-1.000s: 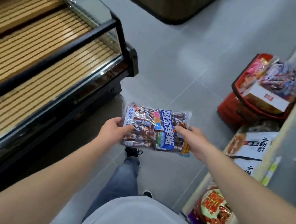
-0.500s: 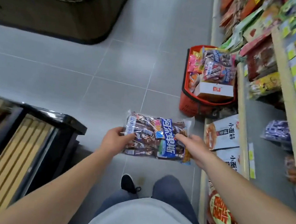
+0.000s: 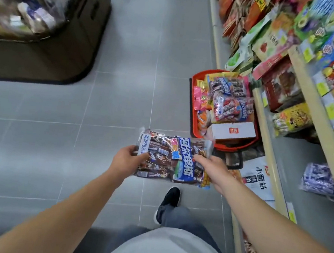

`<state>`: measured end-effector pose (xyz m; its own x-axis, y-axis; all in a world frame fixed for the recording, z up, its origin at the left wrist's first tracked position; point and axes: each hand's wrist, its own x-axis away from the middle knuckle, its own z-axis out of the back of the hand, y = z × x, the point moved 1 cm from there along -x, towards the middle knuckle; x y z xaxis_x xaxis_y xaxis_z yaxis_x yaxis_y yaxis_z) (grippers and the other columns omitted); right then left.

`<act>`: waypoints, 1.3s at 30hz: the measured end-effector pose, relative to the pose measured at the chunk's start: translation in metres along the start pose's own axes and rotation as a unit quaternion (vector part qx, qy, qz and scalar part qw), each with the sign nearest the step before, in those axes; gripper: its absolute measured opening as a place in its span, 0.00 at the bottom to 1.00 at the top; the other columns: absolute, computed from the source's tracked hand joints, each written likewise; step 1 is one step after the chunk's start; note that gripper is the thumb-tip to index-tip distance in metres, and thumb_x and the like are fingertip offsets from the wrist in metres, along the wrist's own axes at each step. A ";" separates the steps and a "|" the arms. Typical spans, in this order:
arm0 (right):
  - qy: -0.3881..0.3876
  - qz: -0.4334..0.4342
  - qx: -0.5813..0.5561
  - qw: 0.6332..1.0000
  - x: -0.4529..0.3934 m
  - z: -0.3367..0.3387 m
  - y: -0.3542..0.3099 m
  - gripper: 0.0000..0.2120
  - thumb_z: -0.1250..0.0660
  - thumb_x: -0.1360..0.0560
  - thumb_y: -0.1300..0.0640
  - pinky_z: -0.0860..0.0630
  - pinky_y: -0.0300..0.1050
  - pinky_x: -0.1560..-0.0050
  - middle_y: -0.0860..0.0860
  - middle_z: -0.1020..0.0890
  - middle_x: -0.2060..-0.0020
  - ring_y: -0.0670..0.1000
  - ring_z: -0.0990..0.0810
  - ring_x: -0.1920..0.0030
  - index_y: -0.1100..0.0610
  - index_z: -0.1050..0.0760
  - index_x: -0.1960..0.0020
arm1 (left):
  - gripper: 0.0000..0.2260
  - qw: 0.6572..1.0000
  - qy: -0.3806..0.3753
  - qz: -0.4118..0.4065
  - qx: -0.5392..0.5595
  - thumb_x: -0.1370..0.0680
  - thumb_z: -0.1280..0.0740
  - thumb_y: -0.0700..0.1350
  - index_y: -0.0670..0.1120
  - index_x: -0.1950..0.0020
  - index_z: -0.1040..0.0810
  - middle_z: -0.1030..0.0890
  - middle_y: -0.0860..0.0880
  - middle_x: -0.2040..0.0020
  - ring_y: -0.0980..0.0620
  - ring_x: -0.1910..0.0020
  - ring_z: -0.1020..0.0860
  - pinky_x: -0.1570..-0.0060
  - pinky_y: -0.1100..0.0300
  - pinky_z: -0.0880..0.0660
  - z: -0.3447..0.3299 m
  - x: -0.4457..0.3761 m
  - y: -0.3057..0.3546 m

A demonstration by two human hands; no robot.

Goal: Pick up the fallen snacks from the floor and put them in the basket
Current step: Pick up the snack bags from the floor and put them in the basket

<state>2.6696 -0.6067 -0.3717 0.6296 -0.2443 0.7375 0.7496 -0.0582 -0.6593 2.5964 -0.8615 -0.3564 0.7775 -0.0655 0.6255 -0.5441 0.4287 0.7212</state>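
A clear snack bag [image 3: 171, 157] with brown and blue candy wrappers is held flat above the grey floor. My left hand [image 3: 126, 160] grips its left edge and my right hand [image 3: 211, 168] grips its right edge. The red basket [image 3: 191, 108] stands on the floor just ahead and to the right of the bag, against the shelf base. It holds several snack bags and a white box [image 3: 233, 131], piled above the rim.
Shop shelves [image 3: 271, 141] full of packets run along the right side. A dark display bin [image 3: 48, 31] stands at the upper left. My foot in a black shoe [image 3: 170, 197] is below the bag. White packets [image 3: 257, 179] sit on the bottom shelf beside my right hand.
The view has swung right and forward: the wooden rack at the left is out of sight, and the basket and shelves are nearer. Both hands keep hold of the bag.
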 end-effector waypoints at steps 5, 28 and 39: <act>0.018 0.007 0.001 1.000 -0.048 0.019 -0.069 0.12 0.29 0.24 0.49 0.18 0.54 0.45 0.51 0.12 0.59 0.52 0.13 0.56 0.55 0.20 0.45 | 0.16 1.000 -0.013 0.003 -0.017 0.23 0.29 0.44 0.43 0.37 0.23 0.15 0.47 0.50 0.53 0.63 0.15 0.71 0.64 0.24 -0.004 -0.065 0.067; 0.313 -0.142 -0.099 0.934 -0.261 0.082 -0.256 0.35 0.31 0.33 0.39 0.26 0.57 0.36 0.53 0.24 0.34 0.58 0.24 0.37 0.52 0.31 0.31 | 0.17 0.915 -0.244 -0.054 -0.317 0.28 0.26 0.50 0.46 0.45 0.26 0.17 0.49 0.53 0.49 0.57 0.18 0.54 0.51 0.19 -0.097 -0.390 0.315; 0.364 -0.143 -0.026 0.920 -0.348 0.183 -0.236 0.36 0.28 0.33 0.43 0.24 0.58 0.38 0.51 0.23 0.35 0.56 0.23 0.37 0.50 0.33 0.28 | 0.08 0.926 -0.253 0.044 -0.276 0.27 0.27 0.45 0.51 0.55 0.26 0.17 0.47 0.57 0.46 0.59 0.17 0.53 0.44 0.18 -0.225 -0.431 0.325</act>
<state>2.3106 -0.3304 -0.4460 0.0904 -0.7944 0.6006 0.8405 -0.2626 -0.4739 2.1550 -0.4911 -0.4584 0.4143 -0.3627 0.8347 -0.2454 0.8387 0.4863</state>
